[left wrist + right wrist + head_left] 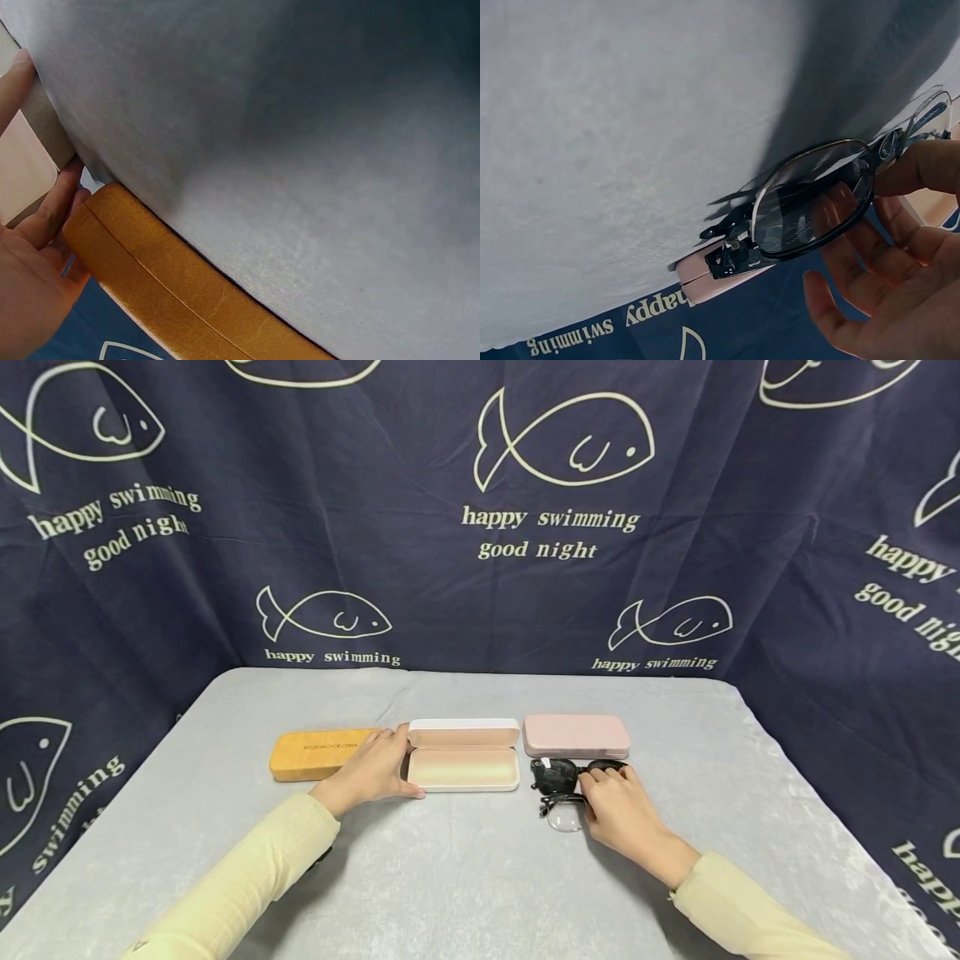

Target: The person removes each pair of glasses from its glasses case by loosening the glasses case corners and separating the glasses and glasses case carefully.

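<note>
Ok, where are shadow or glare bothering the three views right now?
Head: bright overall, with a soft shadow under the left sleeve; white patch on the sunglasses, glare or label unclear. Left wrist: broad shadow darkens the cloth at upper right. Right wrist: dark shadow band above the glasses, pale streak on one lens.

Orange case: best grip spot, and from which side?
I'd span its long edges near the left end, from above and the left. The closed orange case lies flat, lengthwise left to right, and that end looks free. In the head view the left hand, holding the open white case, hides its right end.
</note>
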A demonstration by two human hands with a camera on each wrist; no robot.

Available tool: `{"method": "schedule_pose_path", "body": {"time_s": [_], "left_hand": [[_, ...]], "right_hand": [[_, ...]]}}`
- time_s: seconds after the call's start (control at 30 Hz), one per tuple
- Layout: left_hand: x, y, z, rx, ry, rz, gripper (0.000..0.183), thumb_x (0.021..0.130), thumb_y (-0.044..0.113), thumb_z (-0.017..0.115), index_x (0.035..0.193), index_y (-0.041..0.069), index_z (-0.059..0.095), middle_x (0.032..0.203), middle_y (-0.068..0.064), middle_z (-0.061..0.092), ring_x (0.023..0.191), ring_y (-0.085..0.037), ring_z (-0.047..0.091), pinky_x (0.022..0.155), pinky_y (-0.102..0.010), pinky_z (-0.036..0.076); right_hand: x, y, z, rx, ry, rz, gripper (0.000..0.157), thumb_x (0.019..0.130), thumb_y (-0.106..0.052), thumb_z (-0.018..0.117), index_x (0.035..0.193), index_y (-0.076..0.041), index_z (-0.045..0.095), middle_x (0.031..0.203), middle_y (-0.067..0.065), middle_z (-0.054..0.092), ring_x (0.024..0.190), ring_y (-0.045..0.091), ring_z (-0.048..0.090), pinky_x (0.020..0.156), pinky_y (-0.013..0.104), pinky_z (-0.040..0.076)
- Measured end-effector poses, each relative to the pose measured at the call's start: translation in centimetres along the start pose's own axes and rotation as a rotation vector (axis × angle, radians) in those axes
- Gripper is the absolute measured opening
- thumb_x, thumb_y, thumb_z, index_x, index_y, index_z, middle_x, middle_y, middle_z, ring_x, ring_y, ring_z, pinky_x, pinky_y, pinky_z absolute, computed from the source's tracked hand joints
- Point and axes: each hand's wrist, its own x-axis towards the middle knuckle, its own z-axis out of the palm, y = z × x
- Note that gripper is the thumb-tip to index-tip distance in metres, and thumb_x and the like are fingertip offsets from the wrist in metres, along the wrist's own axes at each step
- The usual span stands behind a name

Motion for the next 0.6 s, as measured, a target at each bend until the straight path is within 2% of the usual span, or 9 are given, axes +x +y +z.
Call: {"method": "schedule_pose_path", "body": {"time_s": [0.43,0.6], "left_hand": [[0.07,-0.10,0.09,0.015,0.011,0.004,0.097,0.056,0.049,0.082,0.124,-0.005,0.039,0.103,-0.005,0.065,0.102,-0.028,0.054,0.096,-0.042,0.036],[0.06,-0.02,0.09,0.016,0.009,0.001,0.096,0.056,0.049,0.082,0.123,-0.005,0.040,0.103,-0.004,0.065,0.101,-0.027,0.054,0.096,-0.042,0.036]], "right_hand": [[-0.08,-0.04,-0.06,-0.022,-0.036,-0.012,0.021,0.058,-0.004,0.066,0.077,-0.006,0.057,0.070,0.004,0.058,0.067,0.025,0.055,0.063,0.036,0.034],[-0.02,-0.10,-0.25,-0.022,-0.053,-0.012,0.020,0.058,-0.005,0.065,0.075,-0.008,0.056,0.069,0.003,0.057,0.067,0.025,0.054,0.063,0.036,0.034]]}}
